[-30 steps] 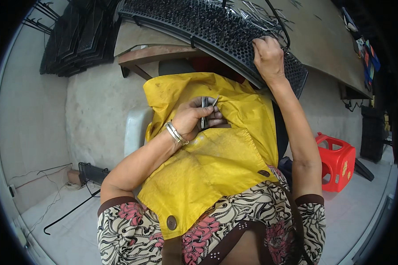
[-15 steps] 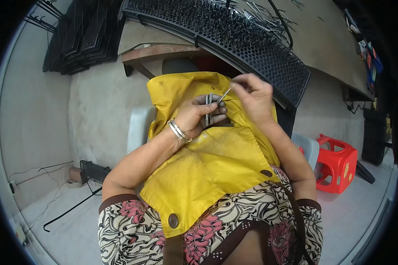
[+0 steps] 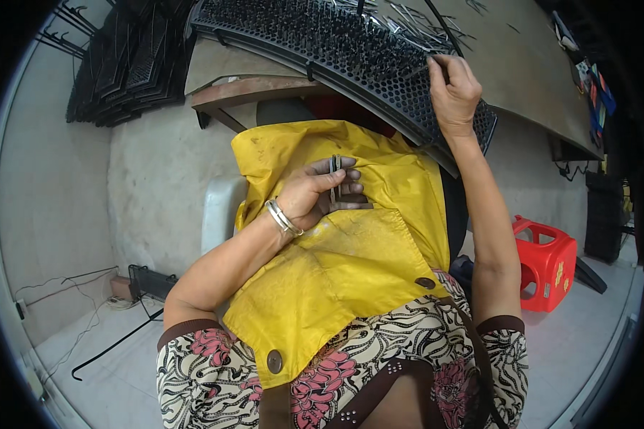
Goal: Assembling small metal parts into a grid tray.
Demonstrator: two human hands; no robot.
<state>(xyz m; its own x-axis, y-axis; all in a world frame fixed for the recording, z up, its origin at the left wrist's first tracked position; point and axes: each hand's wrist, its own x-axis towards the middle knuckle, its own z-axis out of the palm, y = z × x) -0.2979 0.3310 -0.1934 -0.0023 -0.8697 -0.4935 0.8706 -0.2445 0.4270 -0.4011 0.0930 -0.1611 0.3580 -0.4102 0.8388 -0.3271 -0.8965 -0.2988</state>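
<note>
My left hand (image 3: 311, 189) is held above the yellow apron (image 3: 329, 250) on my lap. Its thumb presses a few thin metal rods (image 3: 336, 179) against the curled fingers. My right hand (image 3: 454, 93) reaches forward over a long black perforated rack (image 3: 379, 93). Thumb and fingers are pinched together just above its holes, and whatever is between the fingertips is too small to make out. Many small dark pins stand upright in the rack's holes, packed toward its far left part. At the right end of the rack, bare holes show.
Loose metal rods (image 3: 415, 25) lie on the brown tabletop (image 3: 519, 71) behind the rack. Black racks (image 3: 132, 64) hang at the upper left. A red plastic stool (image 3: 551, 264) stands at the right, and a pale chair arm (image 3: 222, 207) is at my left.
My right hand has moved away from the left hand, forward and to the right, up to the rack. It was pinching a thin metal rod beside the left hand. The left hand has barely moved.
</note>
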